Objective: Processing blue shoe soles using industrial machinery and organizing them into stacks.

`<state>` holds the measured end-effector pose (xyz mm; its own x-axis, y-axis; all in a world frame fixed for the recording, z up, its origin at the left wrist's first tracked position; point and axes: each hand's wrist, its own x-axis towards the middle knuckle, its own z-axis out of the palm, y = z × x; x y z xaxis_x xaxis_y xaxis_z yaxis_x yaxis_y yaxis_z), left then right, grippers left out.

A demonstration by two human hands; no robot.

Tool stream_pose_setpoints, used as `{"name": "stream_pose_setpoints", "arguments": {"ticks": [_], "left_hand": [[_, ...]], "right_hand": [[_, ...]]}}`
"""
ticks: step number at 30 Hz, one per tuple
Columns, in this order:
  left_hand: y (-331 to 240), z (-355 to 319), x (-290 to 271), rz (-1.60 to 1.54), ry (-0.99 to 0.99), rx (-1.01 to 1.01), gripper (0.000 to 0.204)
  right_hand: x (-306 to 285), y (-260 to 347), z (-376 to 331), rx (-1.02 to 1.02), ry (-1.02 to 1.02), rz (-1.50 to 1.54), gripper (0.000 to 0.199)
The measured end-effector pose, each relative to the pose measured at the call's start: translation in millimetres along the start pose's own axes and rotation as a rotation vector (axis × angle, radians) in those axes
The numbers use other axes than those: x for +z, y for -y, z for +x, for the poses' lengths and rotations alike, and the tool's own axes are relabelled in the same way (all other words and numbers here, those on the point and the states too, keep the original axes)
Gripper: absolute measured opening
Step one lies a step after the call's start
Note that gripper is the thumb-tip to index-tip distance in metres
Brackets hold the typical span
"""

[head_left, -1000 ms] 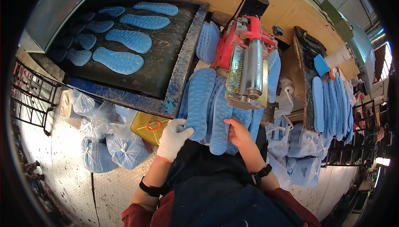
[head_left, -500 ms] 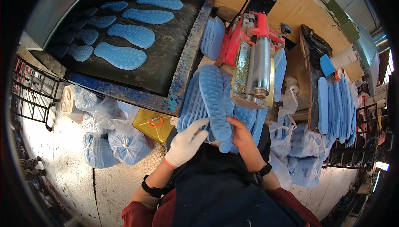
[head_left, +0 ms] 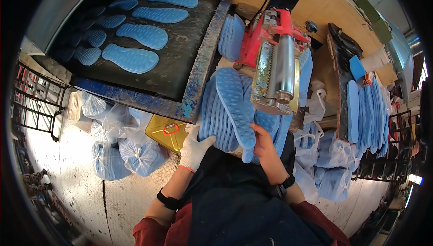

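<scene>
Head view, left to right. Tied clear bags of blue insoles (head_left: 135, 153): on the floor, near left. Dark tray (head_left: 180, 72) with a chipped blue rim: far left, carrying single blue soles laid flat in rows. Yellow can (head_left: 169, 133): just below the tray's near edge. Left hand (head_left: 195, 149), in a white glove: fingers spread flat against the left side of a stack of blue soles (head_left: 216, 115). Top sole (head_left: 234, 106): lies lengthwise on the stack, its near end gripped by the bare right hand (head_left: 264, 142), fingers curled shut around it. Red roller machine (head_left: 275, 61): on the counter, just beyond and right of the stack. More blue soles (head_left: 367, 111): standing in a row far right, possibly on a rack.
</scene>
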<state>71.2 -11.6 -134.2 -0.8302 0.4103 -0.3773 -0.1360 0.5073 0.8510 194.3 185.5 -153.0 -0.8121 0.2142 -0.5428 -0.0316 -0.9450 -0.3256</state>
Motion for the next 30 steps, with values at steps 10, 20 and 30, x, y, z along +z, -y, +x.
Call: {"name": "stream_pose_setpoints", "arguments": {"ticks": [10,20,30], "left_hand": [[-39,-16,5,0.549,-0.295,0.544,0.037],[-102,-43,-77,-0.117,-0.151,0.255,0.028],[-93,-75,-126,-0.66,-0.14,0.554,0.044]], "right_hand": [[2,-4,2,-0.001,-0.013,0.002,0.03],[12,-11,7,0.012,0.052,-0.025,0.037],[12,-24,20,-0.305,-0.168,-0.563,0.055]]}}
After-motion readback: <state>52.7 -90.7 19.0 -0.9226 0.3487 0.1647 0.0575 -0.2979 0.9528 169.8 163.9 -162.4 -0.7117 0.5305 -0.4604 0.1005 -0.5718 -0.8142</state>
